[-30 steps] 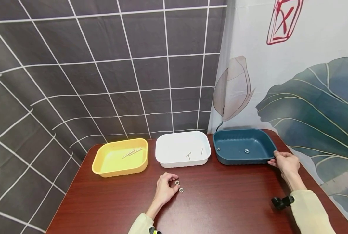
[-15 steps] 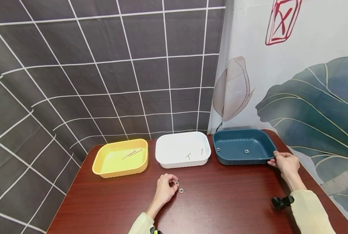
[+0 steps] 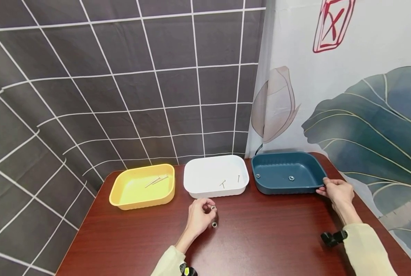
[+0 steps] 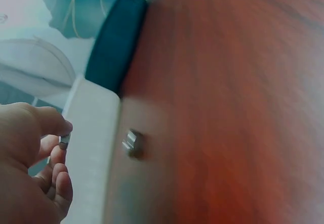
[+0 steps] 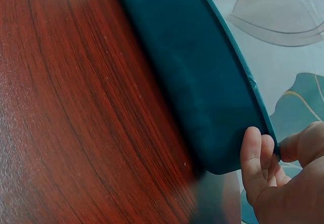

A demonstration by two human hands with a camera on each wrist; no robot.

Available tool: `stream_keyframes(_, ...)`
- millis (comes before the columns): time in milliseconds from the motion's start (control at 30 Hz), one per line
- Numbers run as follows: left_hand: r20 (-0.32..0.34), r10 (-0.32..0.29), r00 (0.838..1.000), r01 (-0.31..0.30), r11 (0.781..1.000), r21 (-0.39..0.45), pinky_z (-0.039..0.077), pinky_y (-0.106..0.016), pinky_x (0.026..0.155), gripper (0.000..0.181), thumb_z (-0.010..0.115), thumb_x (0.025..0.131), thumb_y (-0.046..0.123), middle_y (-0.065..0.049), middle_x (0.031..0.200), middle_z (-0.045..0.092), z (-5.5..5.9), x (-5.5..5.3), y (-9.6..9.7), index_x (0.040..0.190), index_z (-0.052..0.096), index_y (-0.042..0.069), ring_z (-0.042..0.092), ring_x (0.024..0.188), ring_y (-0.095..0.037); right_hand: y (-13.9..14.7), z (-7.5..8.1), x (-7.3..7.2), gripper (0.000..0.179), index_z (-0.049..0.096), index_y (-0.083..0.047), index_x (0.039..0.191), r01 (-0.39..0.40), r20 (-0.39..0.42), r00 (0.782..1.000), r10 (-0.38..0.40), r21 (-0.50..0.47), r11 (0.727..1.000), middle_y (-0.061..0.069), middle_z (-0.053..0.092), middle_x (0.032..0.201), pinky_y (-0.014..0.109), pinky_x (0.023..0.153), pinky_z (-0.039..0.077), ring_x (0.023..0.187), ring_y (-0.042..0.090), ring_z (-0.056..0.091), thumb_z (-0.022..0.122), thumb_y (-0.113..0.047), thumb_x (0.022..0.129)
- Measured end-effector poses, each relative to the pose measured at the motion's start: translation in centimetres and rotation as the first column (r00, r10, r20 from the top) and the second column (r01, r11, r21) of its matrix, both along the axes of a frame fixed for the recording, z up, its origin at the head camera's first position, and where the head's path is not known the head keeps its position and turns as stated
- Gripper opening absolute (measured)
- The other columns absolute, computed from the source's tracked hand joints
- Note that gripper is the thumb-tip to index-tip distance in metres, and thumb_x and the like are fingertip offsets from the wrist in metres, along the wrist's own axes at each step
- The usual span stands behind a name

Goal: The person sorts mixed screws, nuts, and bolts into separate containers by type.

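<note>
Between thumb and fingertips my left hand (image 3: 199, 216) pinches a small metal nut (image 4: 64, 142), raised over the table in front of the white tray (image 3: 210, 194). A second nut (image 3: 214, 225) lies on the wood just below that hand, and shows blurred in the left wrist view. My right hand (image 3: 338, 191) grips the front right corner of the dark blue tray (image 5: 197, 82), thumb on one side of the rim and fingers on the other. Inside the blue tray rest two nuts, one at the left (image 3: 258, 176) and another nut (image 3: 291, 178) nearer the middle.
Several small screws (image 3: 223, 183) lie in the white tray. To its left stands a yellow tray (image 3: 141, 204) holding long screws (image 3: 156, 181). The three trays line the back of the brown table (image 3: 260, 234), against a grey grid-patterned cloth (image 3: 170, 84).
My left hand has taken up one of the two nuts from the table and moved up and slightly right with it, towards the white tray. My right hand has stayed on the blue tray.
</note>
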State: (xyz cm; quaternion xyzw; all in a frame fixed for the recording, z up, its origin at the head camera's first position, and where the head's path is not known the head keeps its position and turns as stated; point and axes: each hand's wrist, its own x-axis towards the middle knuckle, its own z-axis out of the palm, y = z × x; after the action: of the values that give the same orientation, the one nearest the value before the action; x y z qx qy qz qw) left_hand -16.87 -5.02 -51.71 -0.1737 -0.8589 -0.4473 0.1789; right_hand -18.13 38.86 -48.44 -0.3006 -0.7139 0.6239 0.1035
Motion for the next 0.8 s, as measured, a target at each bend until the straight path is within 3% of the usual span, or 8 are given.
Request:
stream_keyframes(200,-0.111,-0.068,0.992,0.075,0.995,0.062,0.050,-0.019,0.058,0.014,0.077,0.072,-0.001,0.003,0.074,0.062,1.8,-1.1,2.4,0.081,0.070,0.007,0.057,0.066,-0.011,0.0,0.1,0.2,0.029,0.051,0.011,0.109,0.004,-0.007,1.000,-0.004,-0.011,1.000,0.000,0.058,0.061,0.026,0.056,0.060,0.049,0.009,0.065,0.051,-0.017,0.104)
stream_keyframes(433,-0.050,-0.132,0.990,0.135,0.988,0.071,0.047,-0.019,0.063,0.013,0.077,0.074,0.001,0.000,0.078,0.065,4.3,-3.0,6.1,0.085,0.072,0.006,0.059,0.074,-0.018,0.2,0.1,0.2,0.031,0.051,0.013,0.112,0.004,-0.011,1.000,-0.004,-0.002,1.000,0.000,0.058,0.062,0.026,0.056,0.060,0.049,0.009,0.065,0.051,-0.018,0.104)
stream_keyframes(800,-0.007,-0.193,0.981,0.193,0.979,0.071,0.044,-0.015,0.067,0.009,0.077,0.078,0.004,0.000,0.079,0.067,5.4,-5.3,11.4,0.087,0.073,0.005,0.061,0.077,-0.017,-0.1,-0.2,0.1,0.031,0.051,0.013,0.112,0.000,-0.023,1.000,0.000,-0.003,1.000,0.001,0.058,0.063,0.026,0.057,0.061,0.050,0.008,0.065,0.052,-0.017,0.103)
